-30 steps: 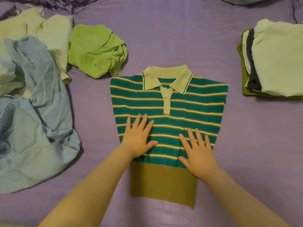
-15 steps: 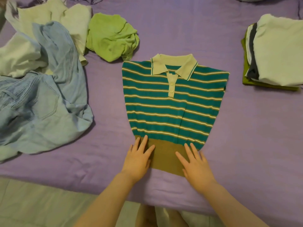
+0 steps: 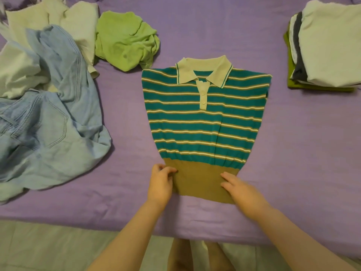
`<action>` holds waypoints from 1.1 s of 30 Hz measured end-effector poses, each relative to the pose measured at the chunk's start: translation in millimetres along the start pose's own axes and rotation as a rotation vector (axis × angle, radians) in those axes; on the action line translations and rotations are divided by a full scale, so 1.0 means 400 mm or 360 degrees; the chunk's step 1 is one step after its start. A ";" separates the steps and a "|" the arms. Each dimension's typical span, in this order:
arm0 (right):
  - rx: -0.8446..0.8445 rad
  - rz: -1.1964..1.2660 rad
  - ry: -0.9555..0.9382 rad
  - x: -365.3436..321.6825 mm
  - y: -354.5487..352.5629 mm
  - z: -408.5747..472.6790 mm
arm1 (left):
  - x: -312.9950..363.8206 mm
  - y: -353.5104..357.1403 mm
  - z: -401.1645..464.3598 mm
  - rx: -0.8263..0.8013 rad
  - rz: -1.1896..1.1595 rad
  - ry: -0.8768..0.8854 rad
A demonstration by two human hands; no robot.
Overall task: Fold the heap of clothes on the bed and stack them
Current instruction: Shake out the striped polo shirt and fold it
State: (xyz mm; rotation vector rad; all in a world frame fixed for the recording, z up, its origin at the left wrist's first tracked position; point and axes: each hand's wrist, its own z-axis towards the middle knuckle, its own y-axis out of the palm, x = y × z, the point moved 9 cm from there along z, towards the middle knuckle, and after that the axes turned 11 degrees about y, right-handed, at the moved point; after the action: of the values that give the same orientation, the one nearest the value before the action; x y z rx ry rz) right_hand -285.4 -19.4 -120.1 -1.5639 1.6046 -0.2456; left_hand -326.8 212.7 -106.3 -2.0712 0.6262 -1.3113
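A teal polo shirt (image 3: 203, 122) with cream stripes, a cream collar and an olive hem band lies face up on the purple bed (image 3: 304, 157), its sides folded under. My left hand (image 3: 160, 182) pinches the left edge of the hem band, fingers curled. My right hand (image 3: 242, 190) grips the hem's right side, covering its lower right corner. A heap of unfolded clothes lies at the left: light blue jeans (image 3: 54, 133), a crumpled green garment (image 3: 125, 44) and cream garments (image 3: 58, 18). A stack of folded clothes (image 3: 328, 47) sits at the far right.
The bed's front edge runs just below my hands, with pale floor (image 3: 48, 247) beneath it. Bare purple sheet separates the shirt from the heap and from the stack.
Both hands slid down the shirt from the striped middle to the olive hem. They lay flat before; now their fingers curl onto the hem's two sides. The view shifted back.
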 end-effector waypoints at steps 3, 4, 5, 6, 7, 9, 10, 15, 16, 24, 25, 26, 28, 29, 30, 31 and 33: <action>0.0106 0.0046 0.0175 0.003 -0.071 0.054 | 0.024 -0.066 0.044 0.0115 -0.0138 0.0039; 0.0219 0.0212 0.0245 0.008 -0.115 0.075 | 0.042 -0.091 0.066 0.0145 -0.0182 0.0085; 0.0302 0.0428 0.0379 0.021 -0.159 0.091 | 0.057 -0.112 0.092 0.0174 -0.0260 0.0121; 0.0386 0.0651 0.0484 0.036 -0.200 0.107 | 0.067 -0.133 0.122 0.0205 -0.0330 0.0129; 0.0446 0.0874 0.0562 0.049 -0.232 0.126 | 0.068 -0.147 0.154 0.0229 -0.0450 0.0086; 0.0425 0.1363 0.0678 0.069 -0.262 0.167 | 0.054 -0.152 0.209 0.0189 -0.0672 -0.0122; 0.0393 0.1525 0.0712 0.071 -0.267 0.183 | 0.050 -0.147 0.233 0.0126 -0.0677 -0.0171; 0.0398 0.0771 0.0594 0.056 -0.282 0.200 | 0.063 -0.112 0.305 -0.0167 0.0111 0.0173; 0.0421 0.0660 0.0558 0.050 -0.281 0.201 | 0.053 -0.110 0.313 -0.0132 0.0138 0.0149; 0.0611 0.0441 0.0755 0.047 -0.270 0.239 | 0.014 -0.075 0.333 -0.0094 0.0098 -0.0198; 0.0647 0.0396 0.0751 0.043 -0.277 0.239 | 0.021 -0.077 0.336 -0.0077 0.0164 -0.0131; 0.0692 0.0406 0.0742 0.041 -0.284 0.238 | 0.029 -0.082 0.339 -0.0044 0.0205 -0.0060; 0.0753 0.0476 0.0724 0.033 -0.307 0.230 | 0.050 -0.099 0.342 0.0038 0.0131 0.0021; 0.0774 0.0463 0.0709 0.027 -0.322 0.228 | 0.063 -0.110 0.346 0.0064 0.0069 0.0035; 0.0795 0.0434 0.0688 0.023 -0.339 0.227 | 0.078 -0.125 0.352 0.0082 0.0045 0.0058; 0.0812 0.0413 0.0656 0.018 -0.358 0.227 | 0.096 -0.144 0.362 0.0117 0.0060 0.0106; 0.0846 0.0401 0.0615 0.012 -0.399 0.231 | 0.131 -0.185 0.390 0.0196 0.0105 0.0218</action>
State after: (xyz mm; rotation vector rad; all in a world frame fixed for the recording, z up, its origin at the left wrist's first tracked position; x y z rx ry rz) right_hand -107.1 -17.1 -72.6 -0.9334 1.8158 -0.8022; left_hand -157.9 267.2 -72.8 -1.8592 0.6499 -1.4257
